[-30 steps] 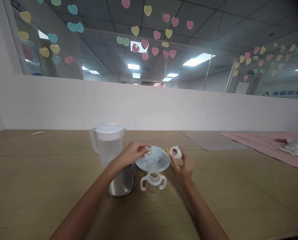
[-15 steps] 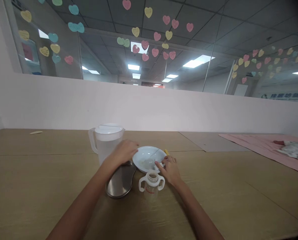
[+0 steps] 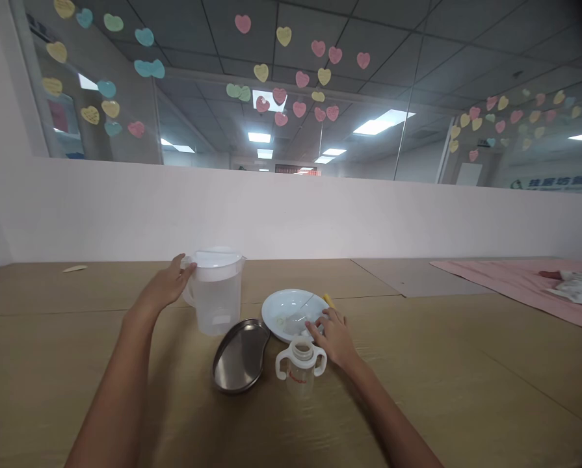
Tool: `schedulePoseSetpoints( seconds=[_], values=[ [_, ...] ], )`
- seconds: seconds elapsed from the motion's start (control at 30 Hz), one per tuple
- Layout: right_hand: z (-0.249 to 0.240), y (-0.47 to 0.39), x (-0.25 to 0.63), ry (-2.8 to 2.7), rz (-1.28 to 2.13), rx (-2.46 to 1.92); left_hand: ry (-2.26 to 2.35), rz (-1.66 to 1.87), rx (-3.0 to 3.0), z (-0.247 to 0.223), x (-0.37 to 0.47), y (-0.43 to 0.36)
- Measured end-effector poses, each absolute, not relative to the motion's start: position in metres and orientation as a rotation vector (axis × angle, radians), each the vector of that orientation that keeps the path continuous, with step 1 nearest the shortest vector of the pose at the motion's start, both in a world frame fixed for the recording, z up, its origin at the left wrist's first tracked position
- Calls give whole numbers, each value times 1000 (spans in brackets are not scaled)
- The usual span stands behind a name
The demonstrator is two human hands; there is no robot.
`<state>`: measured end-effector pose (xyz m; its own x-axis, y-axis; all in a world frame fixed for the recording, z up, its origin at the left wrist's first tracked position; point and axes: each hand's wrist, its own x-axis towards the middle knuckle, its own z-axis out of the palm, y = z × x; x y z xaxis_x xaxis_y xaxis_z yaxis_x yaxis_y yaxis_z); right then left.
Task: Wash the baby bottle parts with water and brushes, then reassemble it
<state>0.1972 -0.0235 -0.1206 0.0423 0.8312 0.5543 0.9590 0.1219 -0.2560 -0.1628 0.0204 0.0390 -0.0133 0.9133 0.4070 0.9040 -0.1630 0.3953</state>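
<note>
While the person's two bare arms reach over the tabletop [image 3: 441,396], I count these pieces before me.

Item: one clear lidded pitcher [image 3: 217,302], upright, some liquid inside. The left hand [image 3: 165,287] is at the top of its handle [image 3: 188,297], thumb against it; whether the fingers close right round, I cannot tell.

Item: one pale blue bowl [image 3: 277,307], right of the pitcher and apart from it. A clear piece [image 3: 296,323] lies in it, too faint to name. The right hand [image 3: 337,339] is at the bowl's near right edge, fingers slightly spread over a small white part; whether they grip it, I cannot tell.

Item: one clear bottle [image 3: 300,377], open-mouthed, upright just in front of the bowl, wearing a white two-handled collar [image 3: 281,367] and red lettering.

Item: one kidney-shaped metal tray [image 3: 239,361], between bottle and pitcher, nearer the person than the pitcher.

Item: one yellow stick [image 3: 328,301], beside the bowl, partly behind the right hand.

Item: one pink cloth [image 3: 505,279], well apart at far right, patterned fabric [image 3: 578,289] on it.
</note>
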Motion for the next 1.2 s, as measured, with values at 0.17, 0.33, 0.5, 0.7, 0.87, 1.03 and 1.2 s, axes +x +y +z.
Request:
schedulePoseSetpoints(
  seconds=[0.17, 0.33, 0.5, 0.7, 0.87, 1.03, 1.2],
  values=[
    [-122, -23, 199, -1792, -263, -1721, 1917, 1031, 2121, 39, -145, 16],
    [-125, -20, 201, -1797, -239, -1715, 1912, 1149, 2048, 31, -130, 23],
    [-127, -19, 202, -1775, -252, -1699, 1878, 1301, 1988, 22, -119, 33],
    [-130, -17, 203, -1774, -235, -1677, 1881, 1381, 2093, 22, -101, 28],
    [-132, -16, 203, -1745, -236, -1634, 1736, 1472, 2463, 22, -81, 21],
    [-131, -15, 204, -1710, -243, -1634, 1475, 1452, 2788, 23, -72, 19],
    [-129, -13, 209, -1639, -226, -1642, 1365, 1453, 2994, 20, -70, 21]
  ],
)
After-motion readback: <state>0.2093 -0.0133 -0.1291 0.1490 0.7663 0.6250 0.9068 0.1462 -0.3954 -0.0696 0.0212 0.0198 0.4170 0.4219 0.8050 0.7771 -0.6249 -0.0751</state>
